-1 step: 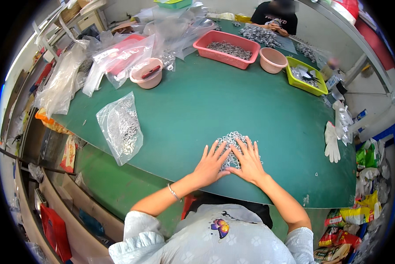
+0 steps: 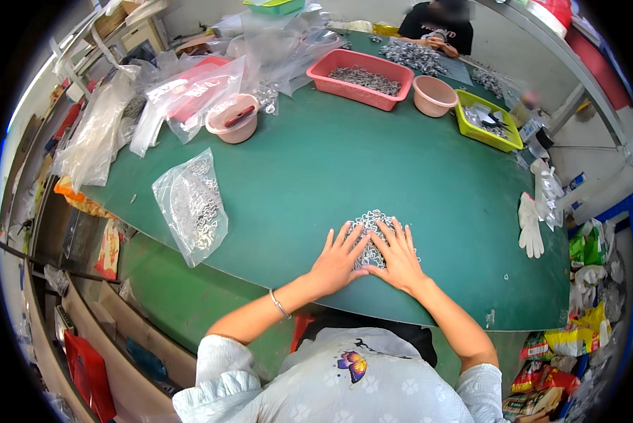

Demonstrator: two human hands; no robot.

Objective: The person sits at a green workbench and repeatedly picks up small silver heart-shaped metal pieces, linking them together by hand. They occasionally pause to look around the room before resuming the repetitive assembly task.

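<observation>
A pile of small silvery heart-shaped metal pieces (image 2: 374, 218) lies on the green table close to its front edge. My left hand (image 2: 339, 262) rests flat over the left side of this pile, fingers spread. Over its right side lies my right hand (image 2: 399, 261), palm down with fingers apart too. The thumbs and the fingertips nearly meet in the middle. Pieces show between the fingers and beyond the fingertips; those under the palms are hidden. Left of the hands, a clear plastic bag (image 2: 193, 204) holds many similar metal pieces.
Across the green table (image 2: 288, 169) stand a pink tray of metal parts (image 2: 315, 72), pink bowls (image 2: 436, 96) (image 2: 233, 132) and a yellow-green tray (image 2: 496, 139). Plastic bags (image 2: 101, 134) heap at left. A white glove (image 2: 530, 225) lies right. Another person (image 2: 440, 32) sits at the far side.
</observation>
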